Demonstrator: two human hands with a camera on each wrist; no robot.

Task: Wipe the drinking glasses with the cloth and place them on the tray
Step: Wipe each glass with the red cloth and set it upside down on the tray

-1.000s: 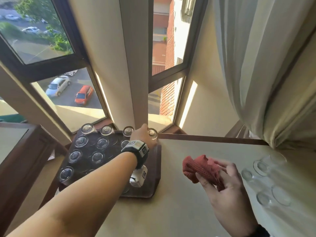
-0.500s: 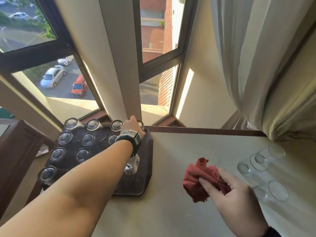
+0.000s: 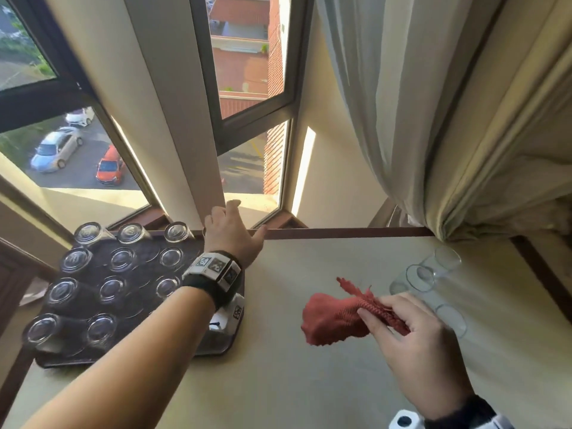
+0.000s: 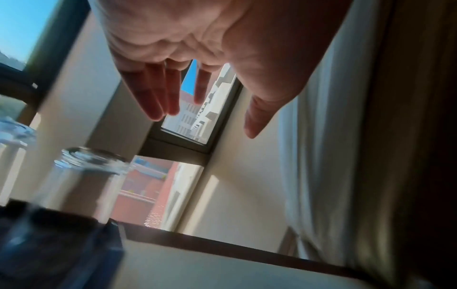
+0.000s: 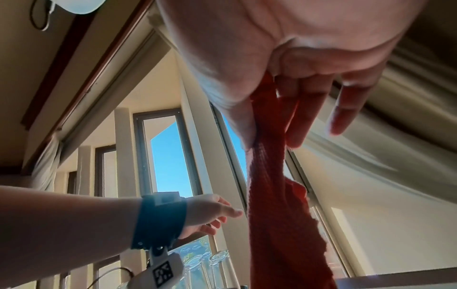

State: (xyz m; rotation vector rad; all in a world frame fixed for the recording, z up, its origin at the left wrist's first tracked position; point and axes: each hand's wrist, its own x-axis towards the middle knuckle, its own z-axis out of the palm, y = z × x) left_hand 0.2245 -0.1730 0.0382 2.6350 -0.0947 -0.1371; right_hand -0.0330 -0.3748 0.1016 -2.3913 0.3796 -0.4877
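Observation:
A dark tray (image 3: 213, 348) at the table's left carries several clear glasses (image 3: 112, 287) standing upside down. My left hand (image 3: 241, 227) hovers open with spread fingers above the tray's back right corner. In the left wrist view the hand (image 4: 205, 125) holds nothing, and an upturned glass (image 4: 84, 183) stands on the tray below it. My right hand (image 3: 383, 314) pinches a red cloth (image 3: 334, 320) over the table's middle. The cloth (image 5: 274, 224) hangs down from thumb and fingers. Three clear glasses (image 3: 421, 277) lie on their sides at the table's right, just beyond my right hand.
The cream table (image 3: 278, 382) ends at a brown wooden back edge (image 3: 340, 233) under the windows. A pale curtain (image 3: 433, 134) hangs at the right, down to the table's back corner. A dark wooden cabinet (image 3: 12, 280) stands left of the tray.
My left hand has let go of the glass at the tray's back right corner and lifted away, fingers spread. My right hand has kept the cloth and shifted slightly.

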